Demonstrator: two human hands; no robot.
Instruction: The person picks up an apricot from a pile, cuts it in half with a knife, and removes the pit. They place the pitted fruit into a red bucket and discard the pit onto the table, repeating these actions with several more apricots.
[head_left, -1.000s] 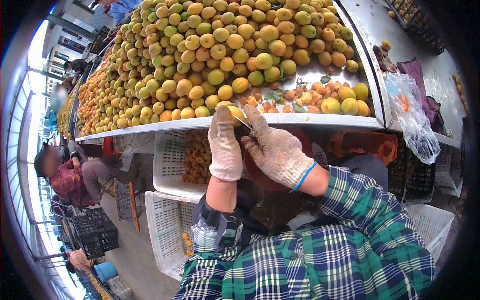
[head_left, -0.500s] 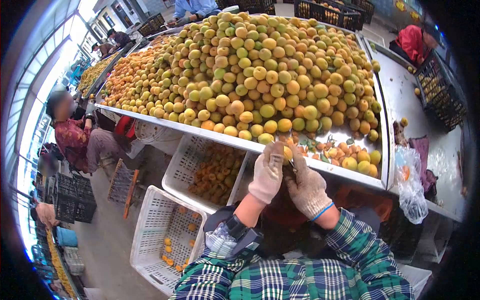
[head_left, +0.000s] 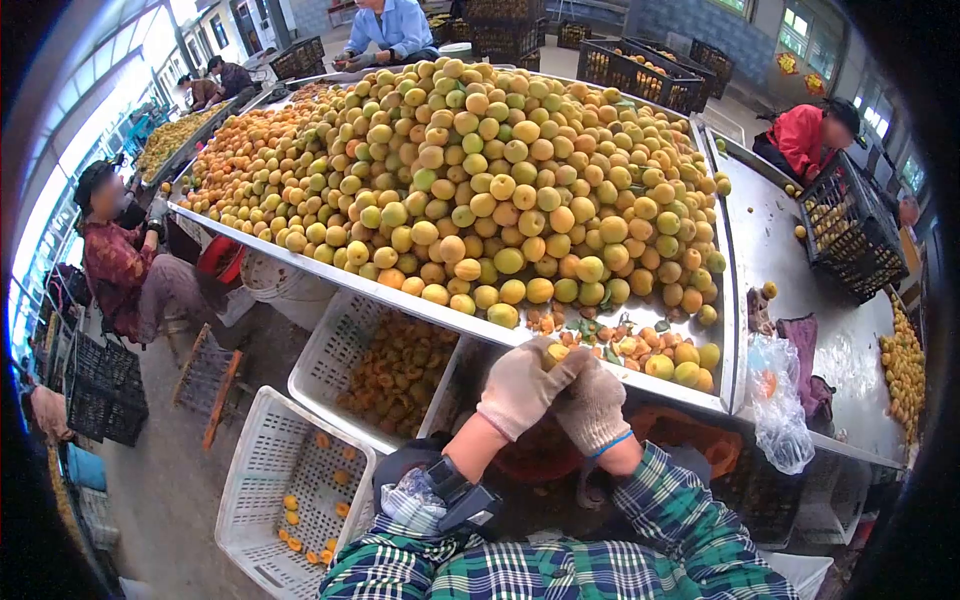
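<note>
we see left hand (head_left: 522,388) clamped on yellow fruit (head_left: 557,352) at front rim of counter (head_left: 660,383); right hand (head_left: 592,405) against left, its grip we cannot tell; fruit pile (head_left: 480,190) atop counter.

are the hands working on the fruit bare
No, the left hand and the right hand, together at a yellow fruit, are both gloved.

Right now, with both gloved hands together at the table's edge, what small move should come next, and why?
I'd probably ease the fruit gently apart. The left hand and right hand meet around it, and the pieces in the fuller white crate look opened already. Any blade is hidden from view, so going slowly seems wise.
</note>
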